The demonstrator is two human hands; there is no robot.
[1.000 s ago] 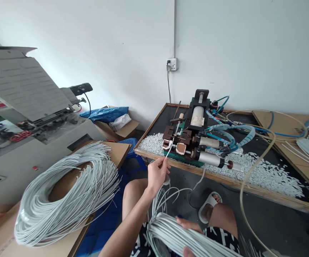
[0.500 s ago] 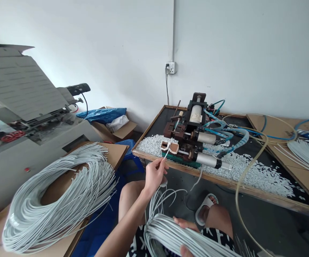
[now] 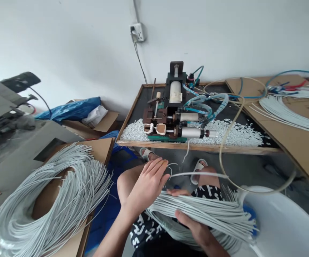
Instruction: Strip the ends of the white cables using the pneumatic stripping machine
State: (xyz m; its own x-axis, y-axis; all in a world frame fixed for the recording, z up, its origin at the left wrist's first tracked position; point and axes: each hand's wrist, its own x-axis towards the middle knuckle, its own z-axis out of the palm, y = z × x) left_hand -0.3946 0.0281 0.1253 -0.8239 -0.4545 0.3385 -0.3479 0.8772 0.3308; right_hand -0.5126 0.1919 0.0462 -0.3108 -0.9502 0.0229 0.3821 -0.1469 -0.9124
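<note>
A: Here we see the left hand (image 3: 147,184) over the lap, its fingers (image 3: 158,167) stretched out flat and nearly together, gripping nothing. Where does the wire bundle (image 3: 205,212) lie relative to them?

B: Just below and to the right of them. The fingertips rest at the upper left edge of the bundle, where a single wire (image 3: 197,174) leaves it and runs off to the right, just past the fingertips. We cannot tell whether the fingers touch that wire.

A: And the right hand (image 3: 194,228)?

B: It is closed on the wire bundle from beneath, the thumb (image 3: 182,217) lying across the top of the strands, the other fingers hidden under them. The bundle lies across the person's knees, spreading rightward to a white chair (image 3: 283,221).

A: What stands beyond the bundle?

B: Behind it we see a low table (image 3: 197,145) bearing a pneumatic machine (image 3: 175,114) amid white scraps (image 3: 237,130). To the left of the bundle a large wire coil (image 3: 55,200) lies on a cardboard box (image 3: 102,150); to its far right, further wires (image 3: 290,110) lie on cardboard.
</note>
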